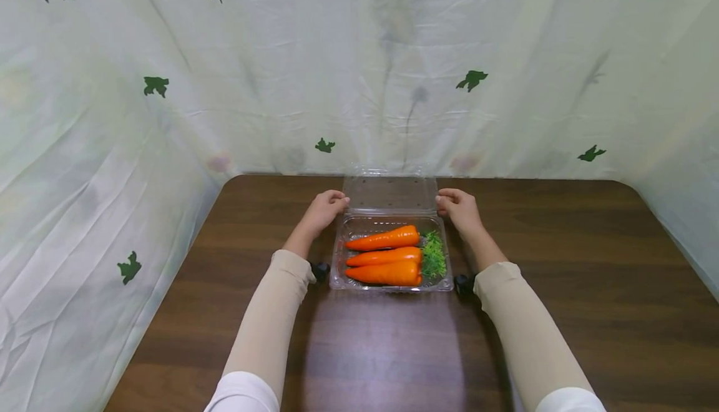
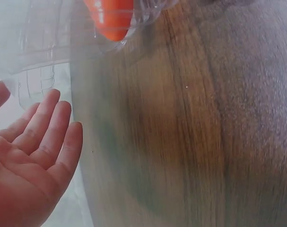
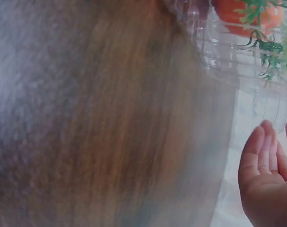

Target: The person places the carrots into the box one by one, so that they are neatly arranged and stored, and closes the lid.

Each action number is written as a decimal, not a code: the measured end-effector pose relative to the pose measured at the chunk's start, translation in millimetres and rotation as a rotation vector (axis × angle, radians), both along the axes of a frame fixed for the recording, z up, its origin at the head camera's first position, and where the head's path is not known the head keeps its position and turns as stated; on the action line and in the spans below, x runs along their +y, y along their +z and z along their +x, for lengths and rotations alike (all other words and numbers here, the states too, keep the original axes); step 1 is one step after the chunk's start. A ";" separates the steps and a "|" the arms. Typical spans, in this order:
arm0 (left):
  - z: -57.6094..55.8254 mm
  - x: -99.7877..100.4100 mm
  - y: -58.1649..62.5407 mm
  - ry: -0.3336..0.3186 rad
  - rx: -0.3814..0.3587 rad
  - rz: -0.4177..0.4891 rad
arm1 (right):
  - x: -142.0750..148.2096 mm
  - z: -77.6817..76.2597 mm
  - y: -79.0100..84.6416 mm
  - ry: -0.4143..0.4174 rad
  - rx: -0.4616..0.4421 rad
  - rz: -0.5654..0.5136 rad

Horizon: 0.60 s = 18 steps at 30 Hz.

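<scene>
A clear plastic clamshell container (image 1: 335, 274) lies open on the table, its see-through lid (image 1: 389, 195) tipped back on the far side. Three orange carrots (image 1: 387, 273) lie side by side in its base, tips to the left, with leafy greens (image 1: 434, 255) at their right ends. At the lid's left edge, the left hand (image 1: 326, 210) pinches with thumb and fingertips; its other fingers (image 2: 70, 142) stretch out in the left wrist view. Opposite it, the right hand (image 1: 462, 210) pinches the lid's right edge. The clear plastic makes the exact contact hard to see.
The container stands near the back of a brown wooden table (image 1: 562, 262). A pale curtain (image 1: 269, 75) with green leaf prints hangs right behind the table and along its sides. Dark wrist devices (image 1: 464, 284) sit close to the container's sides.
</scene>
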<state>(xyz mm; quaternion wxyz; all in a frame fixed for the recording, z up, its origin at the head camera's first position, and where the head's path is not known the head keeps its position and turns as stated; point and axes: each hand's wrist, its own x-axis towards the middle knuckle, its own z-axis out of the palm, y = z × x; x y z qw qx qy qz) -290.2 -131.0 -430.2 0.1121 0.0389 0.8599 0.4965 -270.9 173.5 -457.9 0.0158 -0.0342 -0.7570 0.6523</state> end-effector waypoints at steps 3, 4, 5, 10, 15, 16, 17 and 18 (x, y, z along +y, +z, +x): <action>-0.7 1.2 2.0 0.010 0.026 0.044 | -0.8 -0.3 2.0 -0.019 0.020 -0.014; -0.9 1.6 2.9 0.013 0.036 0.057 | -1.3 -0.3 2.9 -0.030 0.022 -0.027; -0.8 1.9 4.1 0.018 0.046 0.069 | -1.6 -0.6 3.5 -0.036 0.029 -0.029; -1.6 1.2 10.7 0.031 0.069 0.083 | -3.1 -0.6 8.0 -0.059 0.078 -0.058; -1.3 -0.4 18.1 0.032 0.089 0.112 | -4.6 1.6 14.6 -0.076 0.128 -0.083; -1.7 -0.6 19.1 0.034 0.098 0.127 | -5.1 2.3 16.0 -0.084 0.136 -0.084; -1.9 -0.7 20.5 0.036 0.109 0.139 | -5.7 3.0 17.5 -0.092 0.143 -0.088; -2.3 -0.7 21.7 0.036 0.118 0.151 | -6.3 3.7 19.2 -0.098 0.150 -0.093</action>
